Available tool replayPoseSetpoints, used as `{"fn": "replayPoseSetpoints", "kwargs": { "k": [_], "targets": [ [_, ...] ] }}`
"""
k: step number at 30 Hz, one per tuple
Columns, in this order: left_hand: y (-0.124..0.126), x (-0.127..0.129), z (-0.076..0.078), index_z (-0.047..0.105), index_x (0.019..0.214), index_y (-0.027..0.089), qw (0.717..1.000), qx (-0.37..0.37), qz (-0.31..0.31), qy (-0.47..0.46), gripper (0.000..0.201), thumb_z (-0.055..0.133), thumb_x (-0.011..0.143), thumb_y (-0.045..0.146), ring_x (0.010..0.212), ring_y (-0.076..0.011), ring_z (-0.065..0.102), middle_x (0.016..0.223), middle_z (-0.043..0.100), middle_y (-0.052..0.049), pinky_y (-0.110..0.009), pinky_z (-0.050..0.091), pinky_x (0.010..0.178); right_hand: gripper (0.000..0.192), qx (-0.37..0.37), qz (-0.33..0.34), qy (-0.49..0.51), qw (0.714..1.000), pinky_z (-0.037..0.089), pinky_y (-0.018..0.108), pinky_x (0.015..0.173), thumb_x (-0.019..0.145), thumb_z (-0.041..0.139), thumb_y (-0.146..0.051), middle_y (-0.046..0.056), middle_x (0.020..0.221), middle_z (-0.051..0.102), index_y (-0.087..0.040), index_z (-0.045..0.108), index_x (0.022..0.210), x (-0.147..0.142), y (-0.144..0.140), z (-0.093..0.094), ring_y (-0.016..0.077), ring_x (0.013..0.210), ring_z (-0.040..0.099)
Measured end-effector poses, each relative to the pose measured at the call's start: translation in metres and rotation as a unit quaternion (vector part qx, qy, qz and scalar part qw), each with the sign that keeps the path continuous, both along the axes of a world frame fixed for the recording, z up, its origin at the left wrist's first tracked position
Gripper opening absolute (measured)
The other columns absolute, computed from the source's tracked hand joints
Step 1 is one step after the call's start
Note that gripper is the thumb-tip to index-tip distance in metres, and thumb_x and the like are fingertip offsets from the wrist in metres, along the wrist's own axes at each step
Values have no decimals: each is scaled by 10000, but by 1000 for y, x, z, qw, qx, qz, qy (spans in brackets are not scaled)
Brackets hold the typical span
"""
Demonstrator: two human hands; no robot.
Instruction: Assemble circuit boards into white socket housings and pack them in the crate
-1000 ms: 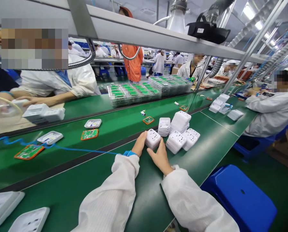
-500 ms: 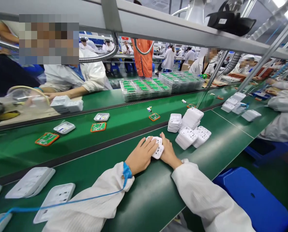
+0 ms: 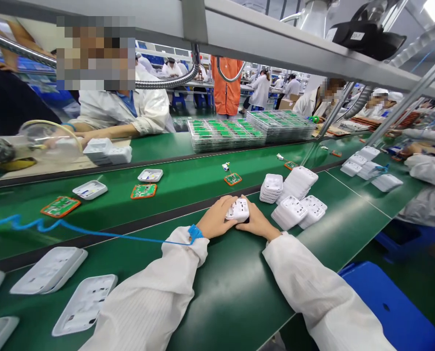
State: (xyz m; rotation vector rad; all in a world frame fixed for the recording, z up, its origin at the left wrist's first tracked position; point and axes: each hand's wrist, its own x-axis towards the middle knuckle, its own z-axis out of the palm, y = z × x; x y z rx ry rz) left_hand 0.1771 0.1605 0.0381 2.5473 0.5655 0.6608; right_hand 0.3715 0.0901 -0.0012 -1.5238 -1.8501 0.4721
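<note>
Both my hands hold a small stack of white socket covers on the green bench in front of me. My left hand grips its left side, fingers curled over the top; a blue wrist strap with a coiled cord sits at that wrist. My right hand presses against the stack's right side. Just beyond lie more stacks of white covers, some leaning.
A green conveyor belt carries circuit boards in orange frames and white shells. Larger white plates lie at my left. Trays of green boards stand across. Seated co-workers face me and sit at right. A blue stool is at lower right.
My hands have drawn the stack of covers away from the other stacks and toward me, then closed around it. The view shifted left, bringing the large white plates into sight.
</note>
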Motion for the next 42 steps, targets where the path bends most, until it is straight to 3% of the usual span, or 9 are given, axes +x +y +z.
{"fn": "replayPoseSetpoints", "kwargs": {
  "k": [8,14,19,22,26,30,33,36,42],
  "targets": [
    [7,-5,-10,272,1435,174,997,-71,10,-20,844,643,678,208,1318,-286,356,1425,335,-165,-474,305,1095,907,4,5,42,999,367,450,1023,665,761,-386,144,1342,484,-182,308,1424,-5,3,6,296,1222,469],
    [5,-18,19,349,1391,194,959,-248,45,-131,869,747,628,322,1245,-320,432,1389,419,-140,-494,322,1066,950,11,38,145,989,480,399,906,735,708,-413,148,1324,501,-188,156,1476,-21,2,44,255,1081,592],
    [-41,-41,43,413,1352,231,769,-556,21,-313,718,704,698,292,1131,-291,538,1283,544,-101,-425,457,925,716,42,66,51,996,388,448,1023,812,637,-416,127,1386,455,-206,332,1424,-53,-15,106,274,1249,462],
    [-79,-60,37,442,1348,253,650,-661,41,-372,604,633,776,287,1101,-278,565,1270,565,-96,-438,466,909,866,-43,163,13,986,491,397,901,731,714,-428,149,1381,460,-186,290,1447,-68,-25,130,271,1158,545],
    [-129,-86,15,428,1368,238,496,-753,79,-425,572,593,822,287,1090,-239,580,1228,602,-98,-444,418,996,843,-161,323,-71,930,519,275,646,721,720,-303,83,1100,651,-209,298,1444,-88,-28,137,191,812,660],
    [-172,-107,5,434,1360,199,404,-786,117,-453,532,563,850,281,1025,-223,603,1173,628,-103,-451,425,981,662,-165,323,-256,896,489,359,715,628,781,-332,96,941,662,-177,566,1234,-120,-24,136,278,854,630],
    [-193,-124,10,450,1338,174,384,-781,134,-473,490,543,870,285,984,-216,608,1159,630,-108,-433,450,927,855,-228,392,-232,861,428,429,911,579,803,-409,145,1230,558,-171,481,1334,-146,-19,135,341,1131,519],
    [-205,-150,20,480,1303,155,379,-772,135,-492,470,528,877,347,1025,-238,586,1204,602,-125,-436,444,920,1012,-355,471,-73,804,388,366,990,600,802,-374,90,1360,468,-233,277,1454,-175,-13,123,265,1223,462],
    [-208,-214,35,436,1342,191,462,-660,210,-554,638,415,858,606,1270,-312,412,1360,485,-144,-514,356,1009,672,-490,408,246,730,481,282,805,607,808,-342,46,1039,638,-174,538,1199,-252,-2,82,163,903,612]
  ]
}}
